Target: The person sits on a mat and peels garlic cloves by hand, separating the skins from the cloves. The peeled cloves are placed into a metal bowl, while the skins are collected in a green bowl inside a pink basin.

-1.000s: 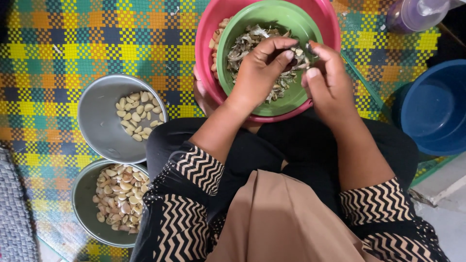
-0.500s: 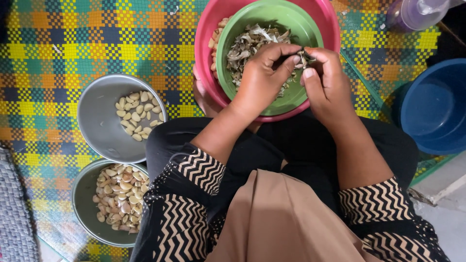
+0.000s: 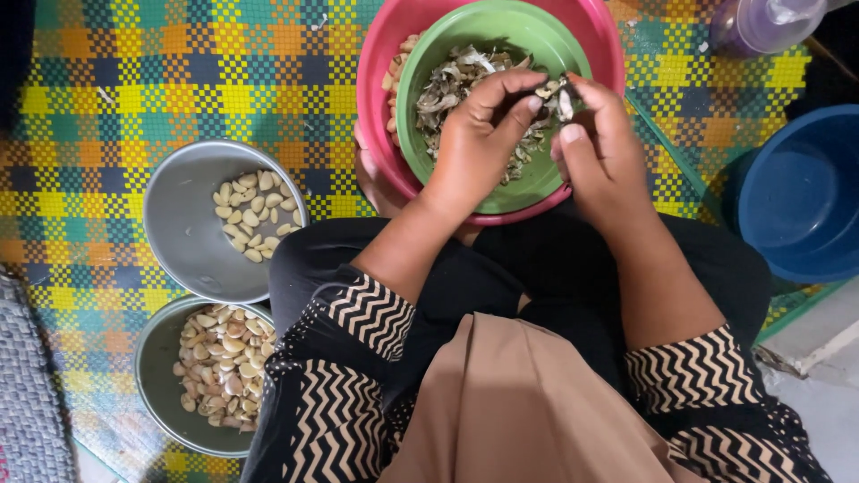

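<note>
Sitting right over the round green plastic bowl (image 3: 528, 183), both hands are kept busy with one small dark, shell-covered nut (image 3: 557, 92). That nut is pinched between the fingertips of the left hand (image 3: 479, 143) and the right hand (image 3: 601, 152), just above the bowl's far right rim. The left hand's fingers are curled in, with thumb and forefinger closed on the nut; the right hand's fingers are clamped on it from the other side, thumb up.

The green bowl is filled with greyish-brown shell scraps (image 3: 461, 76) and is nested inside a bigger round pink plastic basin (image 3: 380, 80), where a few pale nuts (image 3: 398, 67) can be spotted in the gap on the left.

Off to the person's left, two round grey metal bowls are set on the chequered yellow-green-orange woven mat (image 3: 179, 80): the upper metal bowl (image 3: 179, 237) with a small heap of pale peeled kernels (image 3: 250, 215), the lower metal bowl (image 3: 157, 385) loaded with more, browner kernels (image 3: 224, 367). A round blue plastic basin (image 3: 801, 197) is parked to the right, well apart from the hands.
</note>
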